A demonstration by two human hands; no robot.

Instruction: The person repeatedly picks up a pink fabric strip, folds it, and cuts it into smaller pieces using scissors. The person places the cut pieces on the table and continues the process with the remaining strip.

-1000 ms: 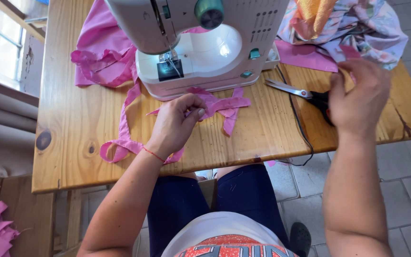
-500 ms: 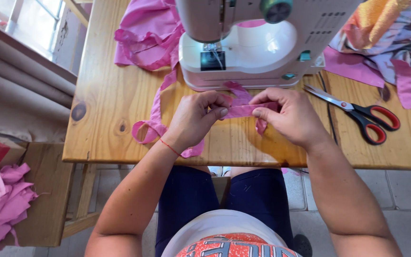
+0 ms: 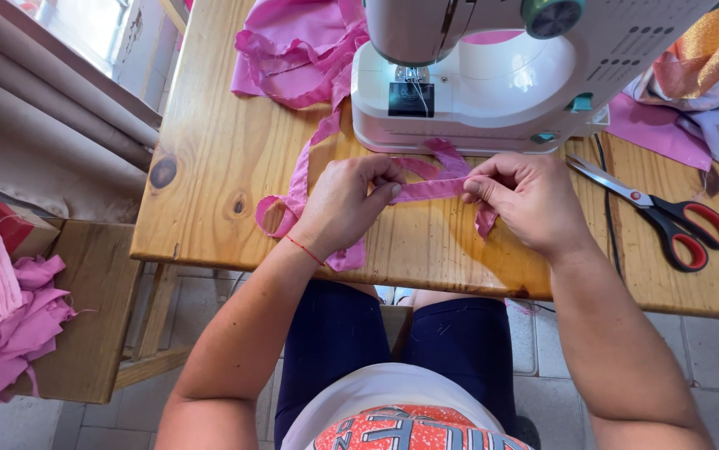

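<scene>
Wooden table [image 3: 209, 167]: pink fabric strip [image 3: 426, 190] pinched taut between left hand [image 3: 347, 204] and right hand [image 3: 526, 200]; fold likely lost if grip is eased.

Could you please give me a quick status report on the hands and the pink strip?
Left hand and right hand both pinching the pink fabric strip, stretched between them. Strip in front of the sewing machine. Scissors lie apart at right, nothing in the way.

Knotty wooden tabletop [image 3: 218, 167] in daylight, grey tiled floor [image 3: 709, 350] below, bright window [image 3: 84, 25] at upper left, low wooden shelf [image 3: 84, 333] at left with pink cloth [image 3: 1, 317]
</scene>
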